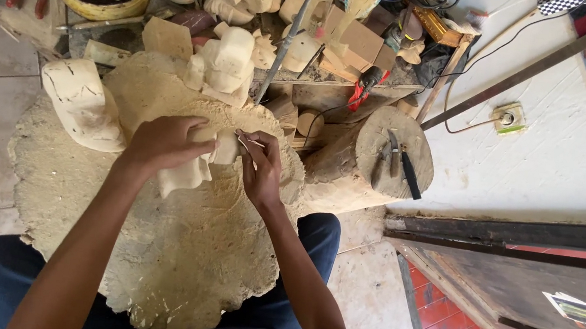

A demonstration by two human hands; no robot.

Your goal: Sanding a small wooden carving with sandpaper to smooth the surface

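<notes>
- Down at the middle of the round, sawdust-coated wooden work block, the left hand is clamped over a pale unfinished wood carving; the palm and fingers hide most of its upper part, so its full shape cannot be made out.
- Just beside it, the right hand is pinched shut on a thin, light-coloured carving tool, whose tip meets the carving's far end; the handle is buried in the fist and only a short sliver shows.
- Both forearms run in from the lower edge of the view, and the person's dark blue trousers show on either side of the block, which covers the lap.
- Near the block's far left edge stands a chunky, cracked, pale wooden blank, well apart from the hands.
- Beyond the far edge lies a heap of rough pale wood figures, overlapping so that single pieces are hard to separate; those at the top are cut off by the frame.
- To the right, a round log stump carries dark-handled chisels; their exact number is unclear.
- A white wall socket sits on the pale wall at the right, with a cable in it.
</notes>
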